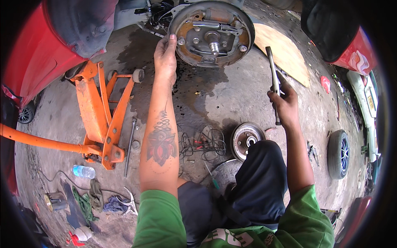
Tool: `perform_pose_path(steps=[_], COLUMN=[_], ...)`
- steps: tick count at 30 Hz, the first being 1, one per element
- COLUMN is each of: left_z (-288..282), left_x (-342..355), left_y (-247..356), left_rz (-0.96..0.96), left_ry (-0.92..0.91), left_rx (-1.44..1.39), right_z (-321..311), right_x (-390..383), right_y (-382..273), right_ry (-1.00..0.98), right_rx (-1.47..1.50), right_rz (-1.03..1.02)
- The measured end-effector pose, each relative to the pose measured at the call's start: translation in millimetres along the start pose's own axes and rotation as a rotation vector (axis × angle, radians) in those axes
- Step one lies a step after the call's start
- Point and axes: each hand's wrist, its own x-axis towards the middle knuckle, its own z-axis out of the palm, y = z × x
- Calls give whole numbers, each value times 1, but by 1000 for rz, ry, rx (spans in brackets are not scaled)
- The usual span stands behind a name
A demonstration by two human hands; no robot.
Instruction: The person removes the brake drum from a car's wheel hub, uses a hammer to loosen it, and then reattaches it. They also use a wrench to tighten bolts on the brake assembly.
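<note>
My left hand (165, 56) rests on the left rim of a rusty round brake backing plate (185, 25) at the top centre, with its shoes, springs and hub spindle (214, 42) exposed. My right hand (283, 103) is raised to the right of the plate and grips a long dark metal tool (273, 74) that points up and away from me. A removed brake drum (245, 139) lies on the concrete beside my right knee.
An orange floor jack (99, 115) stands at left under the red car body (37, 45). A long wrench (130, 144), tangled wires (204, 144), a water bottle (84, 171), rags (93, 198), a wooden board (285, 53) and a loose wheel (339, 153) lie around.
</note>
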Motion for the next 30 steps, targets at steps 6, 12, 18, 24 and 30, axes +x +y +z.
perform_pose_path(steps=[6,12,18,24,30], left_z=[1,-9,-14,-6,-3], left_x=[3,2,6,3,-1], left_y=[-11,5,16,10,14], left_rz=[-28,-129,-162,-97,-47], left_ry=[55,-138,-153,-67,-46], left_rx=[-64,2,150,240,276], right_z=[12,33,156,189,181], right_x=[23,-35,-39,-18,-21], right_y=[-24,-24,6,-14,-26], right_ry=[90,-481,-603,-354,-480], right_rx=[-8,320,403,548,473], right_rz=[-114,212,640,505,576])
